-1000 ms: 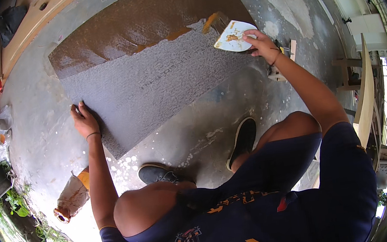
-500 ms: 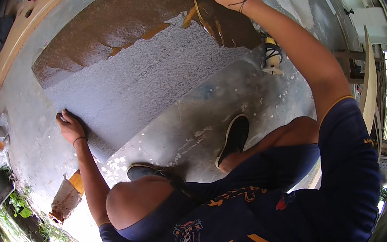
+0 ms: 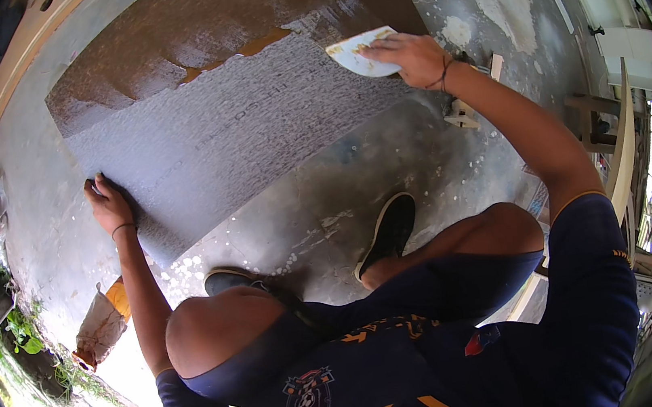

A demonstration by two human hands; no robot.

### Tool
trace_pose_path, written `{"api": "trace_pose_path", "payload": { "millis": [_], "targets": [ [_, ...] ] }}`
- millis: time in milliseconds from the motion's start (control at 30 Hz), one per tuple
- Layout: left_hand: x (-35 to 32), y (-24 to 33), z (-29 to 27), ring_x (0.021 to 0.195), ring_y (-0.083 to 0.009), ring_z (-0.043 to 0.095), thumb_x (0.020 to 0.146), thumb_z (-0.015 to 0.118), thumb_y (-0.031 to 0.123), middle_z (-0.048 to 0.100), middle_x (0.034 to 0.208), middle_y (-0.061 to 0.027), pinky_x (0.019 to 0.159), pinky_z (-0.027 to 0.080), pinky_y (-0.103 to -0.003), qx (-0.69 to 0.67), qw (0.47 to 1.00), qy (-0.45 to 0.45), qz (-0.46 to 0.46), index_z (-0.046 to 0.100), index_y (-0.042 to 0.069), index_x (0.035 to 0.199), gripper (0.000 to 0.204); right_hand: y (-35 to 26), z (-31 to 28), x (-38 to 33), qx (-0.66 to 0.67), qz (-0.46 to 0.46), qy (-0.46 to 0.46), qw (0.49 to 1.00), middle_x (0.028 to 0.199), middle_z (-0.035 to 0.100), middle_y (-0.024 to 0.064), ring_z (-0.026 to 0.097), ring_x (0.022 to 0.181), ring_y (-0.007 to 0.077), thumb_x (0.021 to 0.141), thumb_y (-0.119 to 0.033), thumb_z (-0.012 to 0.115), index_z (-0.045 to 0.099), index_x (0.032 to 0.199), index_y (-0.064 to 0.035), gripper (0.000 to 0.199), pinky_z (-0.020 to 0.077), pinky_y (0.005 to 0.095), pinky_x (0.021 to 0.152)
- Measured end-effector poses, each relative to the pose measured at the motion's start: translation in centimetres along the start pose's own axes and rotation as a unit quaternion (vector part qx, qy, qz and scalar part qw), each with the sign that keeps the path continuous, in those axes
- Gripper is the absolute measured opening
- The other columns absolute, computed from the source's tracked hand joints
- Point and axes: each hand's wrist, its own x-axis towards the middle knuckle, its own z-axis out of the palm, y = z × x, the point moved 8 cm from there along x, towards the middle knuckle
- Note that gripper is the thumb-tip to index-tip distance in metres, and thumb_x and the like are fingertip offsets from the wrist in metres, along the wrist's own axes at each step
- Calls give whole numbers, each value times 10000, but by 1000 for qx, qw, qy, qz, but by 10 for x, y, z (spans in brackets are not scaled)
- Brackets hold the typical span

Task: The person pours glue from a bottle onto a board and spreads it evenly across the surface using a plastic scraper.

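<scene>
While the left hand (image 3: 108,204) presses flat, fingers spread, on the grey sheet's (image 3: 236,137) edge, the right hand (image 3: 414,58) grips a pale plastic spreader (image 3: 356,52) against it.

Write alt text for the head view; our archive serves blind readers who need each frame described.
A squatting person drags a pale flat scraper with the right hand across a large board lying on a concrete floor, grey coating covering its near part and wet brown surface beyond. The left hand presses on the board's near left edge.
</scene>
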Motion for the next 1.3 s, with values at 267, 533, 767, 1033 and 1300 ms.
{"api": "trace_pose_path", "payload": {
  "millis": [267, 533, 767, 1033, 1300],
  "targets": [
    [-5, 9, 8, 997, -419, 534, 885, 398, 479, 570, 1071, -248, 814, 430, -444, -23, 1000, -6, -9, 454, 66, 1225, 538, -8, 43, -132, 1, 33, -143, 989, 1134, 582, 36, 572, 998, 239, 690, -9, 507, 515, 1217, -227, 570, 498, 344, 782],
    [-3, 6, -2, 929, -426, 559, 879, 429, 463, 595, 993, -250, 774, 442, -457, -16, 1000, 21, 4, 495, 87, 1169, 479, -74, -87, -23, 86, -34, 88, 992, 1053, 605, 92, 587, 900, 295, 743, -15, 445, 544, 1182, -176, 477, 492, 388, 763],
    [-4, 4, 5, 917, -424, 565, 881, 423, 470, 597, 975, -257, 759, 449, -457, -9, 1000, 6, -25, 482, 91, 1185, 490, -81, -18, 73, -21, 37, 69, 997, 1022, 567, 112, 565, 924, 316, 742, 26, 427, 538, 1153, -139, 456, 485, 399, 761],
    [-2, 0, 9, 854, -435, 570, 885, 432, 450, 606, 892, -264, 720, 446, -471, -28, 999, 9, -15, 511, 53, 1118, 466, -40, -48, 127, -59, -24, 51, 997, 1079, 576, 93, 580, 891, 317, 735, -16, 478, 471, 1245, -213, 547, 484, 402, 770],
    [-3, -1, 5, 806, -463, 547, 889, 428, 447, 592, 844, -274, 679, 421, -499, -32, 999, -23, -31, 535, 19, 927, 443, -78, -2, 15, -13, -17, -96, 995, 1149, 542, 112, 552, 1002, 313, 712, -60, 504, 451, 1268, -230, 584, 487, 388, 799]
  ]
}}
